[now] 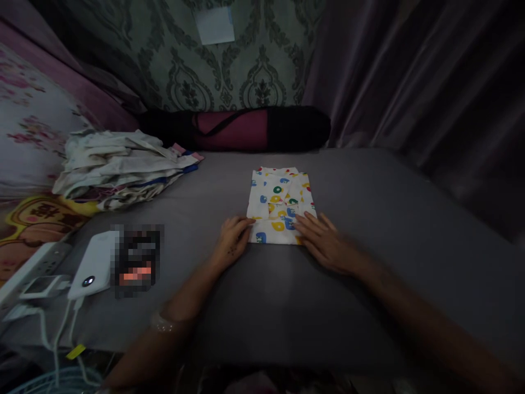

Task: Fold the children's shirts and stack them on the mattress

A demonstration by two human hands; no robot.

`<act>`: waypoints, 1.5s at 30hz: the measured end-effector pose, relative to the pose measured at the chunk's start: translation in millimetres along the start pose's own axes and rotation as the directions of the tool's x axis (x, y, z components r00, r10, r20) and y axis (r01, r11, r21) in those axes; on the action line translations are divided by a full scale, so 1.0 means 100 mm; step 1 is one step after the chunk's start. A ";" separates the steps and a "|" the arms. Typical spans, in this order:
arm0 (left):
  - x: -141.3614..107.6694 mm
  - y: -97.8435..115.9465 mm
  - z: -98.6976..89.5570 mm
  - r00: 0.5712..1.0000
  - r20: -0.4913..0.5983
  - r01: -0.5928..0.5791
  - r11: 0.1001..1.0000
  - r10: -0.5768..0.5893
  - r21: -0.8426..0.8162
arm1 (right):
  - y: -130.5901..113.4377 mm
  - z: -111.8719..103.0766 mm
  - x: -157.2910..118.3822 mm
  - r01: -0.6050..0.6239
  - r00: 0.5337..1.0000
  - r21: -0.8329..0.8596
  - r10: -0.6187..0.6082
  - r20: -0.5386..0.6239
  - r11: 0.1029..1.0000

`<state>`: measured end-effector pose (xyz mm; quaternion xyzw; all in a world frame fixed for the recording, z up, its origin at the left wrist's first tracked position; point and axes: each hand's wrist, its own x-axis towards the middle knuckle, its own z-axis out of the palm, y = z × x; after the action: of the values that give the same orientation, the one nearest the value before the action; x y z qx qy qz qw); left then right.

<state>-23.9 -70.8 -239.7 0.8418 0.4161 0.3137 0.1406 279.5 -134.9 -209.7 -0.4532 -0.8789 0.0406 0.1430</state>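
A small folded shirt (262, 189) lies flat in front of me, white with blue, yellow, green and red prints. Its near part is turned up into a straight band, and a gap between the folded layers shows more of the print. At the near left corner my left hand (234, 236) is closed, thumb and fingers meeting at the cloth's edge. Across the near right side lies my right hand (324, 241), open, fingers stretched out and slightly spread over the fabric. The undersides of the folds are hidden.
Grey bedding (369, 219) spreads beneath the shirt. A pile of clothes (123, 164) lies at the left. Nearer are a white power bank (96, 262) with cables, a power strip (36, 268) and a blurred-out item. Along the back rests a long black-and-maroon bag (238, 130).
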 end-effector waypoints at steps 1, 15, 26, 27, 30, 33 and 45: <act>-0.01 0.00 0.01 1.000 0.022 -0.014 1.000 0.014 0.002 | -0.02 -0.02 0.06 0.056 0.998 0.021 -0.057 0.038 0.998; -0.10 -0.11 0.08 0.982 0.145 -0.104 0.987 0.121 -0.118 | 0.21 0.16 0.29 0.202 0.948 0.203 -0.243 0.207 0.958; -0.08 -0.12 0.02 0.990 0.117 -0.067 0.990 0.081 -0.122 | -0.09 0.10 0.49 0.005 0.995 0.170 -0.022 0.099 0.985; -0.07 -0.11 0.01 0.991 0.115 -0.060 0.991 0.074 -0.120 | -0.13 0.12 0.53 0.006 0.997 0.138 -0.016 0.073 0.990; -0.07 -0.12 0.01 0.993 0.101 -0.047 0.991 0.060 -0.129 | -0.21 0.22 0.69 0.013 0.999 0.031 -0.014 0.039 0.999; -0.07 -0.13 0.02 0.992 0.109 -0.041 0.989 0.057 -0.144 | -0.19 0.35 0.78 0.015 0.998 -0.031 -0.013 0.060 0.999; -0.03 -0.19 -0.01 0.997 -0.029 0.064 0.986 -0.070 -0.155 | -0.38 0.38 0.95 -0.074 0.990 -0.020 0.076 0.119 0.997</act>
<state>-37.0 -61.4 -249.6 0.8086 0.4211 0.3542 0.2083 186.5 -78.6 -217.8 -0.4838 -0.8685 0.0664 0.0850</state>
